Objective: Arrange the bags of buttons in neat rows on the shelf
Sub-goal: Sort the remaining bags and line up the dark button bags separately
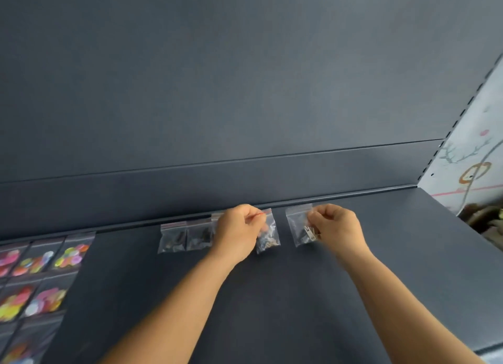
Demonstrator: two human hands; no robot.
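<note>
Small clear zip bags of dark buttons lie in a row along the back of the dark grey shelf (272, 295). Two of them (172, 237) (199, 235) lie flat, side by side, left of my hands. My left hand (239, 231) pinches the top of a third bag (268, 237), which is slightly tilted. My right hand (336, 227) pinches the right side of a fourth bag (300, 227) holding metallic pieces. A gap separates the third and fourth bags.
Several bags of bright coloured buttons (40, 271) lie in rows at the shelf's left end. The shelf's dark back panel (245, 91) rises behind the row. At the right the shelf ends at a slotted upright (462, 113) and a white painted wall (476, 146).
</note>
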